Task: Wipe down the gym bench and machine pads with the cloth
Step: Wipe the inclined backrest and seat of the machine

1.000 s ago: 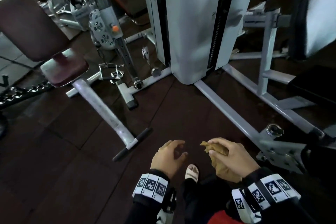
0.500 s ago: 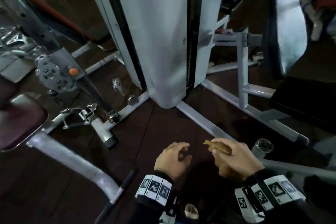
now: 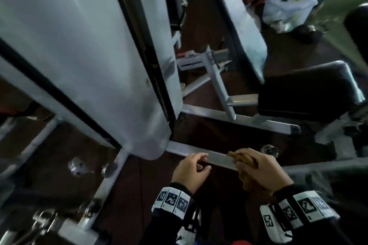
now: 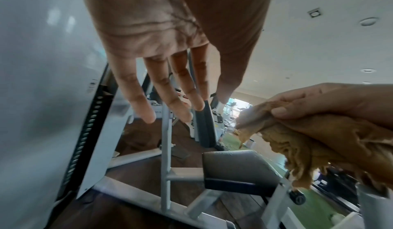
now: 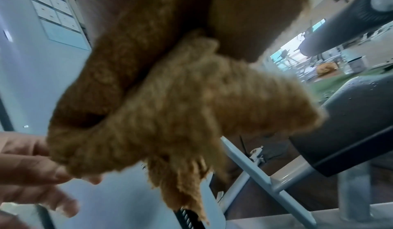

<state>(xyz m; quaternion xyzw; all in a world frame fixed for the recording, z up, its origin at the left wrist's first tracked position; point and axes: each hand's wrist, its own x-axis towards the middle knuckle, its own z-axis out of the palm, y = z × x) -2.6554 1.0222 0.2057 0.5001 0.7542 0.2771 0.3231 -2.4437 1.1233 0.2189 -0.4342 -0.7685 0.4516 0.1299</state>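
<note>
My right hand [image 3: 260, 173] grips a bunched tan cloth [image 3: 242, 160], low and right of centre in the head view; the cloth [image 5: 170, 98] fills the right wrist view and hides the fingers there. In the left wrist view the same cloth [image 4: 314, 141] is pinched under the right thumb. My left hand [image 3: 191, 171] hangs beside it, empty, with loosely curled fingers [image 4: 161, 88]. A black seat pad [image 3: 306, 91] on a white frame stands ahead to the right, with a grey back pad [image 3: 241, 26] behind it. Both hands are short of the pads.
A tall white weight-stack housing [image 3: 83, 55] fills the left and centre. White frame bars [image 3: 229, 117] run across the dark floor ahead of my hands. A metal cylinder [image 3: 269, 150] stands on the floor just beyond my right hand. Bags and clutter [image 3: 286, 6] lie far right.
The view has swung right: the maroon bench left the frame and the black seat pad came into fuller view. Both hands keep their pose, the right still holding the cloth.
</note>
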